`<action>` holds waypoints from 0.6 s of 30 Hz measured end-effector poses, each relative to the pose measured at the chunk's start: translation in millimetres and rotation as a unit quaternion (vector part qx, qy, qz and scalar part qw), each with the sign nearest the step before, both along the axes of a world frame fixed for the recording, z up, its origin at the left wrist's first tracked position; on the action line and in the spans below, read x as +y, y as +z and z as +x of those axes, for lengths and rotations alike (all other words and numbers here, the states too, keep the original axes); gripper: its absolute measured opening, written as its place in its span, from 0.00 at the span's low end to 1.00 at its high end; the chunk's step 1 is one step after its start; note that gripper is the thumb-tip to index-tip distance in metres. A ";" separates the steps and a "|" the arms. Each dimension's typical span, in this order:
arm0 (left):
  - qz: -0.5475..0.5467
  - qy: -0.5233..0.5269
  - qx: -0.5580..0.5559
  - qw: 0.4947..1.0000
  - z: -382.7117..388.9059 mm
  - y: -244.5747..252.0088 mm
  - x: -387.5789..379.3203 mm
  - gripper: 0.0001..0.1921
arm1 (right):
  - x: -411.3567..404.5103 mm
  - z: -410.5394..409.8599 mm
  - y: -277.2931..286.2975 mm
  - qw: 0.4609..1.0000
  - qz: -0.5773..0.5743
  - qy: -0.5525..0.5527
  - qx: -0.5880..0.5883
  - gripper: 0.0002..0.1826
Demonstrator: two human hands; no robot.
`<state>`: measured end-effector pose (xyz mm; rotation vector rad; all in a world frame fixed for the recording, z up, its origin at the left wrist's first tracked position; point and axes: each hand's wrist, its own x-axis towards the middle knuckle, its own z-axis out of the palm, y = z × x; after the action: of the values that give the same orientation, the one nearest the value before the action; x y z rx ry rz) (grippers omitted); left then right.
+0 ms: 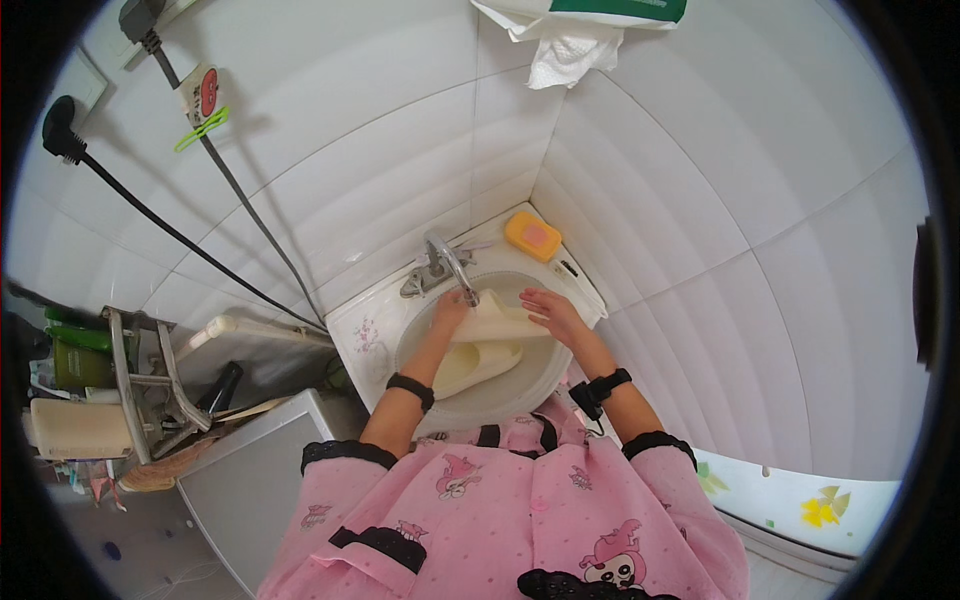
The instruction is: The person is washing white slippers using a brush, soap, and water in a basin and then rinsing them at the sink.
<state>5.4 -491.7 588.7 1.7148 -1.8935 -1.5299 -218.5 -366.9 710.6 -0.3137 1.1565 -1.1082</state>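
A white washbasin (544,375) with an oval bowl holds two cream slippers. The upper slipper (491,322) lies across the bowl beneath the chrome faucet (452,266). Below it rests the lower slipper (480,367), its opening facing up. My left hand (450,311) is at the left end of the upper slipper, beside the spout; its fingers are partly hidden, so its grip is unclear. My right hand (553,311) is over the right side of the bowl at the slipper's other end, fingers apart and not closed around it.
An orange soap box (533,235) stands at the basin's back corner, near a small black-and-white item (566,268). Tissues (574,56) hang on the tiled wall above. Two power cables, one black (172,232), run down at the left, near a metal-framed stool (146,382).
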 end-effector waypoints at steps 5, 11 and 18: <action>0.133 0.097 0.141 0.976 7.3 6.6 2.5 0.28 | 6.1 9.7 -1.2 0.970 -0.089 0.048 0.222 0.15; 0.023 0.184 0.129 0.974 33.6 61.5 15.2 0.29 | -21.8 71.0 5.7 0.751 -0.154 0.250 0.592 0.16; -0.223 0.051 -0.114 0.967 55.2 142.9 40.4 0.17 | -53.5 119.2 -19.5 0.980 -0.021 0.121 0.155 0.24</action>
<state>60.6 -451.2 731.6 1.7907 -2.0190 -0.8112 -99.2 -420.4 691.2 -0.6602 1.3288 -0.8880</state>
